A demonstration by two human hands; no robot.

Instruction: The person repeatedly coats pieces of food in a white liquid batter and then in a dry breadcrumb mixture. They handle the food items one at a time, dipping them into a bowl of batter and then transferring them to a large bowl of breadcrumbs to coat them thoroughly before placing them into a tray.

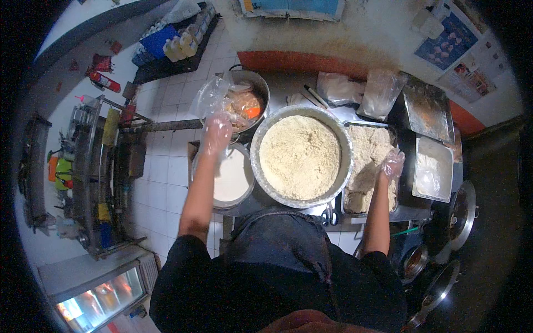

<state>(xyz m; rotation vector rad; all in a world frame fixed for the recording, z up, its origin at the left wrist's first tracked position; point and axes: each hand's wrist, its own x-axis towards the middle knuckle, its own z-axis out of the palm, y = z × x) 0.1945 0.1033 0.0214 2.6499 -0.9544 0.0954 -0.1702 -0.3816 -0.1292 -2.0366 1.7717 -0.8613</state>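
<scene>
My left hand [217, 134], in a clear plastic glove, is over the near edge of a metal pot [267, 89] of orange and brown food, beside a clear plastic bag [212, 95]; whether it grips the bag is unclear. Just below stands a bucket of white liquid [234, 177]. A large round metal basin [302, 204] of pale flour sits in the middle. My right hand [392, 164], gloved too, is at the right side of a metal tray [370, 123] that holds flour-coated pieces; its fingers are blurred, so any hold is unclear.
Scissors [330, 216] lie below the basin. Behind it are a marker-like stick [316, 96] and plastic bags [381, 93]. To the right stand a metal box [429, 110] and a white container [433, 168]. Pans [462, 216] are at the far right, a metal rack [98, 179] at the left.
</scene>
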